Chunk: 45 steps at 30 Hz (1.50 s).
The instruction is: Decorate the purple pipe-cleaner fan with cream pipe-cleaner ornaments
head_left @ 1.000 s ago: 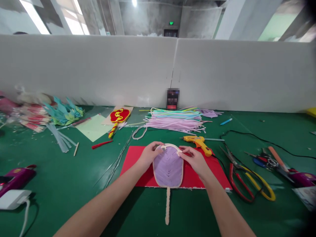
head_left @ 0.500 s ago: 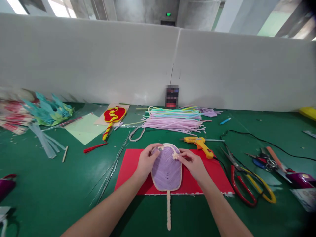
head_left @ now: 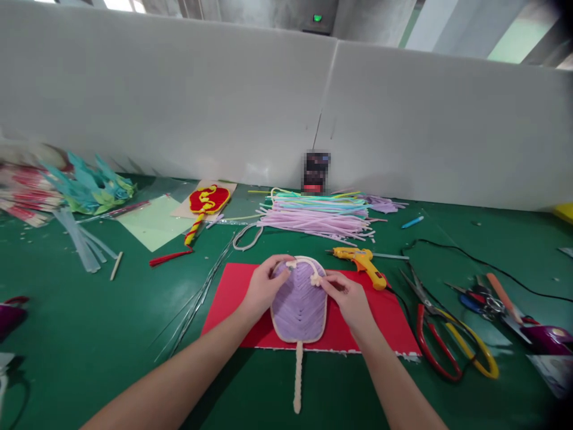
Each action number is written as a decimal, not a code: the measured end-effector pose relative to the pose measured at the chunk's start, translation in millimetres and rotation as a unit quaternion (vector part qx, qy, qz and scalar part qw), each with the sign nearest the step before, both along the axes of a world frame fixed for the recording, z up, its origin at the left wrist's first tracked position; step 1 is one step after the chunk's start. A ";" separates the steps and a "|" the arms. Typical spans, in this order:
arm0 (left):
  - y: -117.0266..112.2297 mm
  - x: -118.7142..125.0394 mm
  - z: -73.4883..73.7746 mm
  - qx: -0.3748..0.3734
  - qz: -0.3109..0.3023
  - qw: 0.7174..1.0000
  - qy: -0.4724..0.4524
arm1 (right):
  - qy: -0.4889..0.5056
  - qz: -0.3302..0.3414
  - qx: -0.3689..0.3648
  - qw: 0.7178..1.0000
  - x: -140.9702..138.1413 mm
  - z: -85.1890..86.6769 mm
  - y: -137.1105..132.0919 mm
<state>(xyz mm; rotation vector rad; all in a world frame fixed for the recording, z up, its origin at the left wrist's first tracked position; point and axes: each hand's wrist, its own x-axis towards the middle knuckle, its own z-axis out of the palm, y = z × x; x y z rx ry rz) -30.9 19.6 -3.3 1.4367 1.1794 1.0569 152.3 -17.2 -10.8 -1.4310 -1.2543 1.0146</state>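
A purple fan-shaped craft piece (head_left: 299,307) with a cream braided rim and a cream handle lies on a red sheet (head_left: 233,295) on the green table. My left hand (head_left: 263,288) pinches a small cream flower on the cream cord (head_left: 308,267) at the fan's top left. My right hand (head_left: 347,298) pinches a second cream flower on that cord at the top right. The cord arches between the two hands over the fan's top edge.
A yellow glue gun (head_left: 360,263) lies just behind my right hand. Red and yellow-handled scissors (head_left: 441,340), pliers and a black cable lie to the right. A heap of pastel pipe cleaners (head_left: 317,216), a red and yellow fan (head_left: 206,203) and wire strands sit behind and left.
Both hands have stayed on the fan's top edge; the right fingers slid the cream flower slightly inward along the cord. The camera shifted a little, moving the scene left and up.
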 end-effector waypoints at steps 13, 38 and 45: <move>0.1 -2.1 -1.0 -0.028 0.000 0.999 -0.040 | -0.076 -0.006 0.072 0.995 7.9 10.3 -4.3; -22.1 3.8 15.9 -0.158 -0.027 0.965 -0.209 | 0.042 0.107 -0.041 0.993 -44.5 18.6 -15.9; -20.9 4.6 16.2 -0.159 -0.069 0.959 -0.223 | 0.015 0.095 -0.030 0.995 -37.7 25.4 -12.4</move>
